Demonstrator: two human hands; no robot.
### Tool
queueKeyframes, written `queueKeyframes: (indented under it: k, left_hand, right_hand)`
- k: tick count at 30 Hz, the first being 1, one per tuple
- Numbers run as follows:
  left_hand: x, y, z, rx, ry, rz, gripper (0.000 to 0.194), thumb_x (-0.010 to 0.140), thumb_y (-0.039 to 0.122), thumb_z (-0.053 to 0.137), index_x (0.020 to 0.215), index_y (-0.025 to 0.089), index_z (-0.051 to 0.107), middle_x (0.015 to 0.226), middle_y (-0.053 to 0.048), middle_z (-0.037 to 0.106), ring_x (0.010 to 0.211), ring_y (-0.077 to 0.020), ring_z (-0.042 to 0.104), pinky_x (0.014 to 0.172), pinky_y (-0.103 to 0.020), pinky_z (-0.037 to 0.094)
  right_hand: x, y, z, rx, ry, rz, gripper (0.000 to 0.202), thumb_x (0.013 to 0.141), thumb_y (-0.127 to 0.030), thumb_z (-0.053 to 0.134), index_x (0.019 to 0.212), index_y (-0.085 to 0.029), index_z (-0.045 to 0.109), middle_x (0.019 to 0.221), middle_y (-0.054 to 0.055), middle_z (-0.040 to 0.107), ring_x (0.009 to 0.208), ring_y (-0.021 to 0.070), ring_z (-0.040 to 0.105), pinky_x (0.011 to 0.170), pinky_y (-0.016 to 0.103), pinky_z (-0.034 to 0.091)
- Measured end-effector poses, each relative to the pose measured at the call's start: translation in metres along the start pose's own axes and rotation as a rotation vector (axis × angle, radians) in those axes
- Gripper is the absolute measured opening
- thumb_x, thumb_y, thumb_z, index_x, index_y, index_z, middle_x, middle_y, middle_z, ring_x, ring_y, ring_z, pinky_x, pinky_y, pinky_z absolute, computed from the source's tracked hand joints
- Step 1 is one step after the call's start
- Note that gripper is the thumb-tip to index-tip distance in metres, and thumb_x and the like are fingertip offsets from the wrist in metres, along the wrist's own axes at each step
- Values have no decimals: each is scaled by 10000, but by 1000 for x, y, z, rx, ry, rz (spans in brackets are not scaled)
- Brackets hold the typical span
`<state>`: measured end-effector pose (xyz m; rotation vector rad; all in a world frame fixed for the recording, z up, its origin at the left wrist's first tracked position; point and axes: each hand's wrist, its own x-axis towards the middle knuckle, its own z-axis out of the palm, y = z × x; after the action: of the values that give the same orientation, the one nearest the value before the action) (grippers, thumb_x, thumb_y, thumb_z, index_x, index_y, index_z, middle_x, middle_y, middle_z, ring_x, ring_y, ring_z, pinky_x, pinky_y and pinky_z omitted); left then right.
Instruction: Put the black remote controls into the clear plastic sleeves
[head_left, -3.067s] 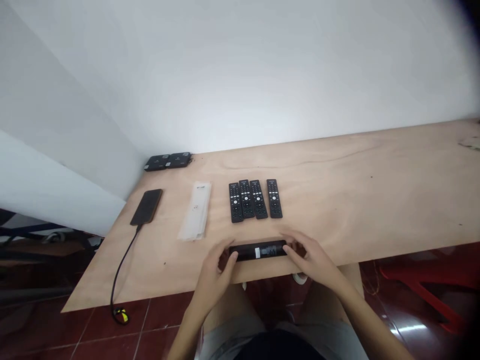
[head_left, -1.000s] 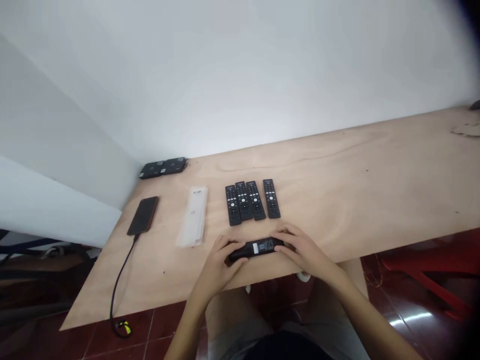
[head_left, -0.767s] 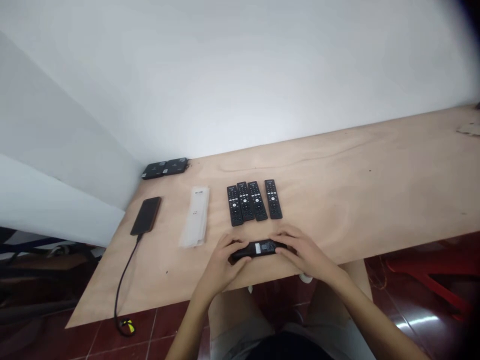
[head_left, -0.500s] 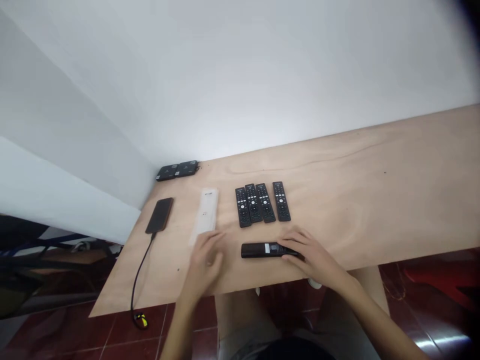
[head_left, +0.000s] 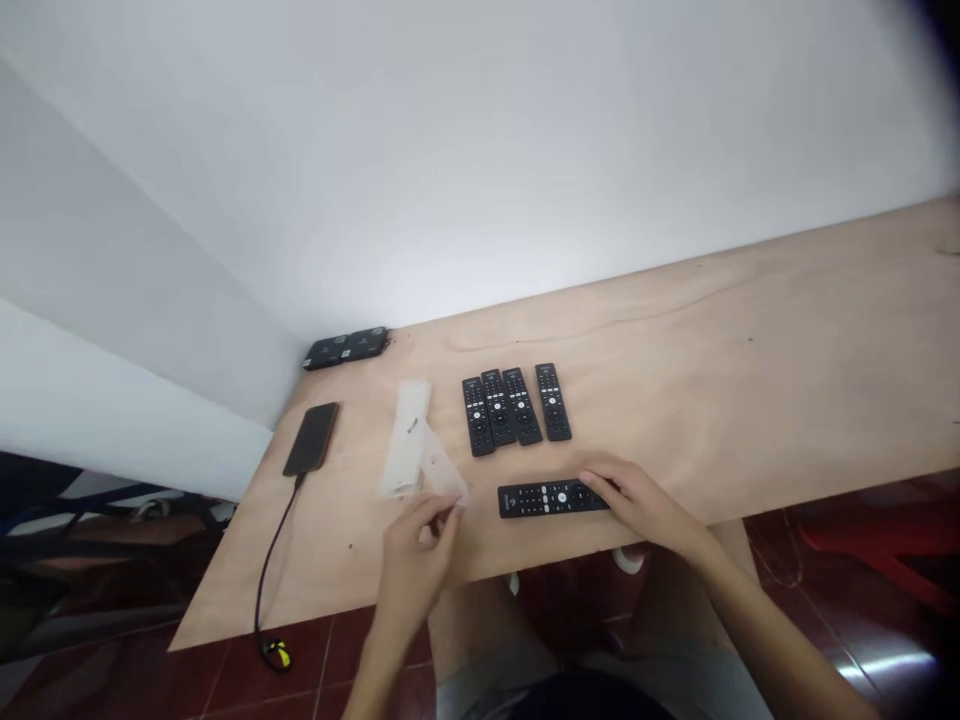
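My left hand (head_left: 421,545) pinches the lower corner of a clear plastic sleeve (head_left: 444,468), which is lifted askew off a stack of similar sleeves (head_left: 406,445). To the right, my right hand (head_left: 637,500) grips the right end of a black remote control (head_left: 551,498). That remote lies crosswise near the table's front edge, with its buttons facing up. Its right end is hidden under my fingers. Beyond it are more black remotes (head_left: 499,410), three side by side, and another remote (head_left: 553,402) slightly apart on the right.
A phone (head_left: 312,438) with a black cable (head_left: 271,570) lies at the left of the wooden table (head_left: 720,390). Two flat black boxes (head_left: 346,347) sit at the back left corner against the wall. A red stool or chair (head_left: 877,545) stands beyond the right front edge.
My left hand has taken the corner of a plastic sleeve and pulled it askew to the right. The remote under my right hand has turned from its back to buttons up.
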<state>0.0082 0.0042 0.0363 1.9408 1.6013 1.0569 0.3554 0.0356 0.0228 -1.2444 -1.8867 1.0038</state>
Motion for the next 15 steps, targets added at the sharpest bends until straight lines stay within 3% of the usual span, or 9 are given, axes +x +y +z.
queueKeyframes:
  k: [4,7,11,15]
  left_hand:
    - [-3,25,44,-121,-127,-56,218,1052,322,612,1033,235,811,983,-60,791,903,-242,741,789,-346,590]
    - [-2,31,64,-161,-135,-95,230,1039,306,606,1073,229,820,1006,-70,804,911,-250,762,803,-367,613]
    - [0,28,76,-228,-38,-215,216,987,360,695,1074,205,817,963,-74,826,867,-259,786,790,-386,647]
    - [1,30,73,-209,-78,-160,201,1002,350,675,1029,218,823,1000,-72,818,914,-258,782,810,-376,645]
  right_hand:
    - [-13,1,-15,26,-45,39,468,1143,-554,464,943,-260,768,931,49,787,904,288,718,886,453,624]
    - [-21,2,-19,26,-39,49,512,1138,-598,446,889,-254,731,893,41,762,865,273,696,856,434,616]
    - [-26,1,-19,42,-22,68,532,1139,-614,424,859,-252,695,861,41,728,836,267,669,827,426,603]
    - [-26,-1,-19,52,5,76,530,1146,-595,414,836,-247,667,838,38,705,822,263,648,810,415,587]
